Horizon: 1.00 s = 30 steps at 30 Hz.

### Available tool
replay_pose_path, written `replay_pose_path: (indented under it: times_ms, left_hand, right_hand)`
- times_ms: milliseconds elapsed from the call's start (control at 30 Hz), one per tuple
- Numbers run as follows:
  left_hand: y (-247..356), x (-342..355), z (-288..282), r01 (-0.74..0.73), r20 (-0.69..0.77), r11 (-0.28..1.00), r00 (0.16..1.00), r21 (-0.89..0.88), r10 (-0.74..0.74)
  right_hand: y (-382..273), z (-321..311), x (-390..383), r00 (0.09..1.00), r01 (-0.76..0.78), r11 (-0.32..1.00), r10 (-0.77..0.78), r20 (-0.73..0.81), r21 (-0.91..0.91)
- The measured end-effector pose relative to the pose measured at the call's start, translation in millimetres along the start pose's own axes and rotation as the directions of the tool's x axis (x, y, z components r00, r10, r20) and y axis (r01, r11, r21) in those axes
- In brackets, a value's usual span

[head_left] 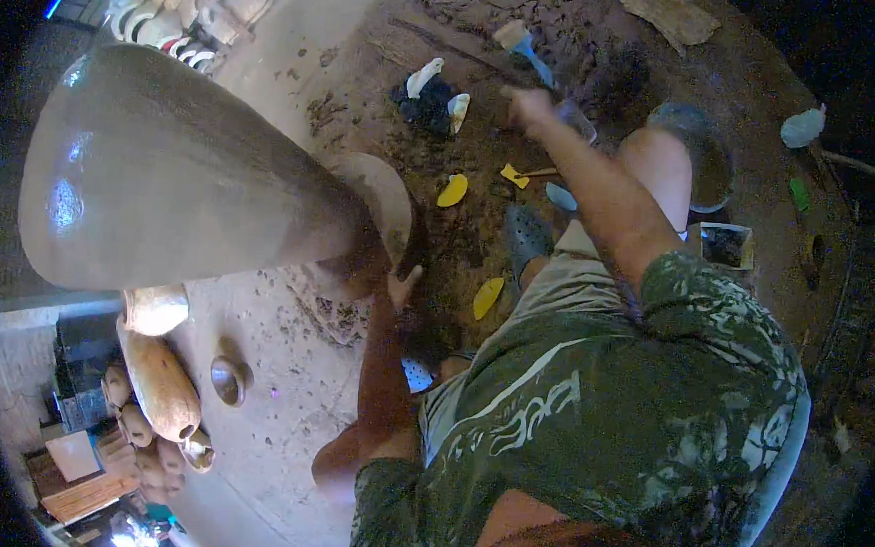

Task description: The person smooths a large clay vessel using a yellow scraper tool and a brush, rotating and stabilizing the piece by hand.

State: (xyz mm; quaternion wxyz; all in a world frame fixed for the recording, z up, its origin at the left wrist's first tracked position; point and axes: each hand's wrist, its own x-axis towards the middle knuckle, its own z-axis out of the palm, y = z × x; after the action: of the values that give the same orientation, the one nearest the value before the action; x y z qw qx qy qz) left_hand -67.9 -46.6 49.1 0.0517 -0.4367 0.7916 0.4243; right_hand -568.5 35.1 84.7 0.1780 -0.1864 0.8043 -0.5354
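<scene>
A large tapered clay vessel (163,167) fills the left, its narrow end by a round base (382,195). My left hand (397,286) grips beside that base, fingers partly hidden. My right hand (528,109) reaches forward with curled fingers, just left of a blue-handled brush (524,50) and a clear plastic container (579,122); what it holds, if anything, I cannot make out. Below lie yellow oval scrapers (453,189), a yellow shaped tool (517,176) and a blue scraper (560,196). A dark cloth with white pieces (423,107) lies left of my right hand.
A metal bucket (714,175) and square container (727,233) stand beside my right leg. Clay pots (156,377) line the lower left, near a small bowl (229,369). Curved pale pottery pieces (204,3) are heaped upper left. Muddy clay (464,4) lies ahead.
</scene>
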Motion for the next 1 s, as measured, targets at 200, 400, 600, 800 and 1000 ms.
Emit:
replay_pose_path:
  times_ms: [200, 400, 600, 800, 1000]
  left_hand:
    - [112, -9, -16, -0.367, -0.428, 0.837, 0.886, -0.406, 0.180]
    - [136, -21, -14, -0.405, -0.278, 0.582, 0.913, -0.705, 0.298]
    - [119, -25, -41, -0.461, -0.463, 0.814, 0.843, -0.354, 0.276]
    - [157, -26, -3, -0.388, -0.492, 0.491, 0.865, -0.780, -0.098]
    - [152, -32, -1, -0.274, -0.306, 0.258, 0.947, -0.926, -0.093]
  right_hand:
    - [-28, 108, -186, 0.509, 0.654, 0.724, -0.209, 0.835, -0.218]
    - [-61, 98, -297, 0.133, 0.616, 0.762, -0.351, 0.927, 0.200]
    - [-147, 63, -320, 0.149, 0.116, 0.974, -0.212, 0.966, 0.196]
    - [-122, 100, -307, 0.480, -0.560, 0.748, -0.057, 0.875, 0.356]
    - [-156, 86, -341, 0.475, -0.698, 0.664, 0.149, 0.867, 0.269]
